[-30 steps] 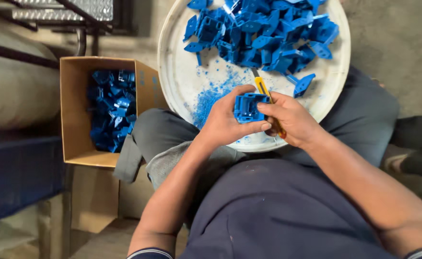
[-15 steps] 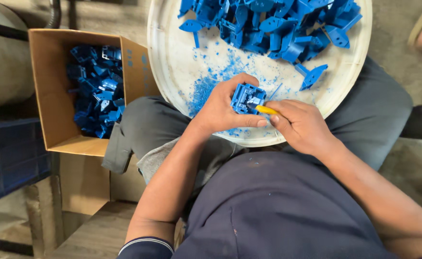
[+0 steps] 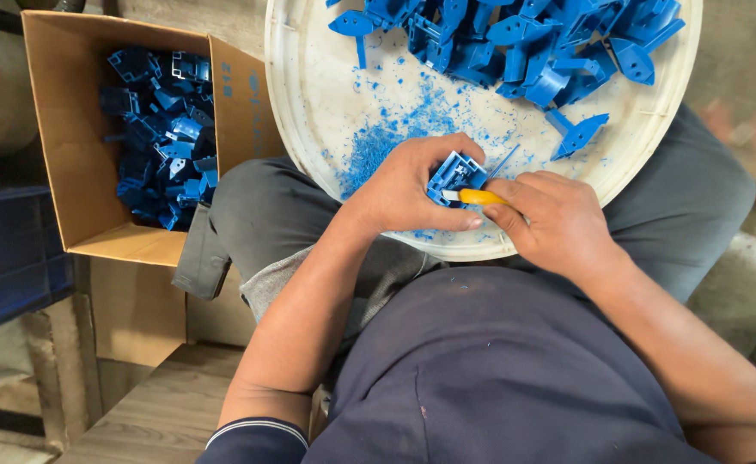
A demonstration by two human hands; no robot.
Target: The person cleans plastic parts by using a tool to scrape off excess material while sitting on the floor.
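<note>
At frame centre, over the tray [image 3: 309, 129] rim, the left hand [image 3: 404, 193] is clenching a blue part [image 3: 454, 174]; the right hand [image 3: 558, 225] is gripping a yellow knife [image 3: 481, 197], trimming it. Risk: the blade is working beside the left thumb, and a slip could cut it or drop the part.

Matt blue plastic part [image 3: 454, 176] (smooth-faced), rough cardboard box [image 3: 73, 155], scuffed white plastic tray [image 3: 309, 94].

One cardboard box [image 3: 77, 163], one white round tray [image 3: 309, 94], one yellow-handled knife [image 3: 479, 197], and uncounted blue plastic parts [image 3: 533, 43].
</note>
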